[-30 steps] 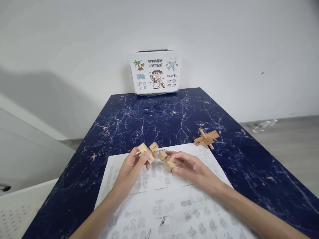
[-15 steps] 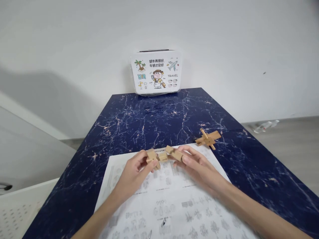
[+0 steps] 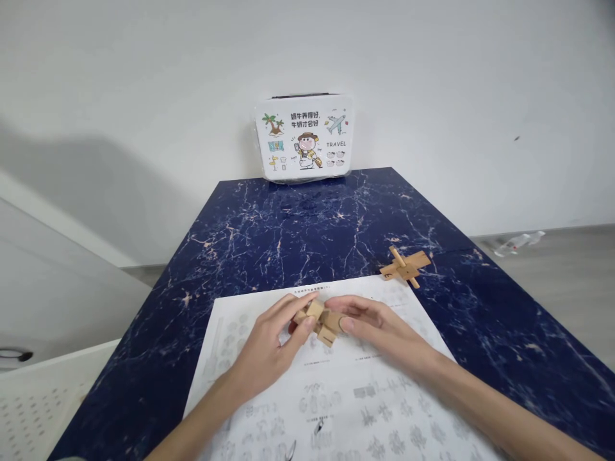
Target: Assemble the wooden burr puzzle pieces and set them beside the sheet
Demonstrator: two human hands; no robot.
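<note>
Notched wooden puzzle pieces (image 3: 314, 310) meet between my hands, over a printed instruction sheet (image 3: 269, 384). My left hand (image 3: 276, 333) is closed on them from the left, its thumb and fingers pinching the blocks. From the right, my right hand (image 3: 372, 320) closes its thumb and fingers on a wooden puzzle piece (image 3: 334, 320) that touches the others. Fingers hide part of the joint, so how the pieces interlock cannot be made out. Beyond my right hand, a cross-shaped wooden puzzle (image 3: 405, 266) lies at the sheet's far right corner.
The sheet rests on a dark blue marbled table (image 3: 298, 237). At its far end a white case (image 3: 307, 137) with cartoon prints stands against the wall. A white perforated basket (image 3: 38, 403) is at lower left. On the floor at right lies a clear plastic bottle (image 3: 521, 243).
The piece in my right hand was apart from those in my left; now they touch. My hands have drawn together, and the pieces in my left hand have turned.
</note>
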